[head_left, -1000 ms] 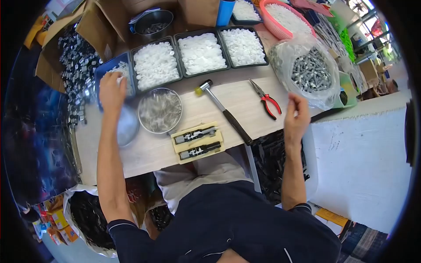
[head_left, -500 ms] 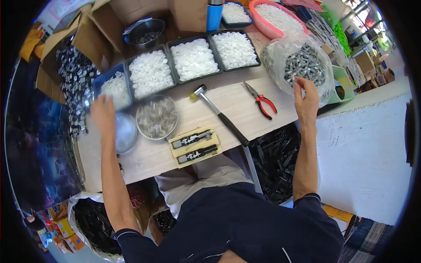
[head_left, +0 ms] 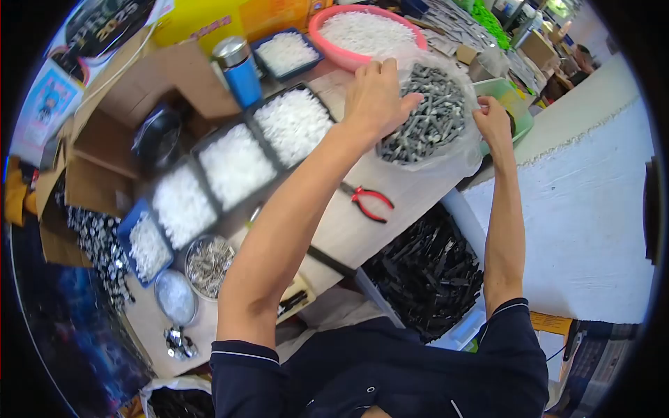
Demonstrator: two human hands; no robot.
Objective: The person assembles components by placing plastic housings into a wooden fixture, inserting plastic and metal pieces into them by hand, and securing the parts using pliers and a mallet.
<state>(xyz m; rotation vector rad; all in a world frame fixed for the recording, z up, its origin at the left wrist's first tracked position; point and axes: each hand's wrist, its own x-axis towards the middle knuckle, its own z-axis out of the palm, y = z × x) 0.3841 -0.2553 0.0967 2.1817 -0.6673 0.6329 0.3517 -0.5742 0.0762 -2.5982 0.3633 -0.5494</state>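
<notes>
A clear plastic bag (head_left: 463, 150) full of small grey metal parts (head_left: 433, 115) lies open at the table's far right. Over its left rim reaches my left hand (head_left: 376, 97), fingers spread, with nothing visible in it. My right hand (head_left: 492, 118) is at the bag's right side, beside a green bin (head_left: 519, 104); its fingers are bent together, and what they may hold is too small to make out. Red-handled pliers (head_left: 373, 202) lie below the bag. The hammer's black handle (head_left: 331, 261) and a cream fixture (head_left: 296, 296) show partly behind my left arm.
Trays of white pieces (head_left: 237, 166) run diagonally across the table, with a blue bottle (head_left: 240, 73) behind. A pink basket (head_left: 334, 52) stands beyond the bag. Below the table edge is a bin of black parts (head_left: 425, 272). A cardboard box (head_left: 104, 174) is at left.
The view has turned to the right. My left hand has moved from the small bowls at the left to the bag. My right hand has shifted to the bag's right side.
</notes>
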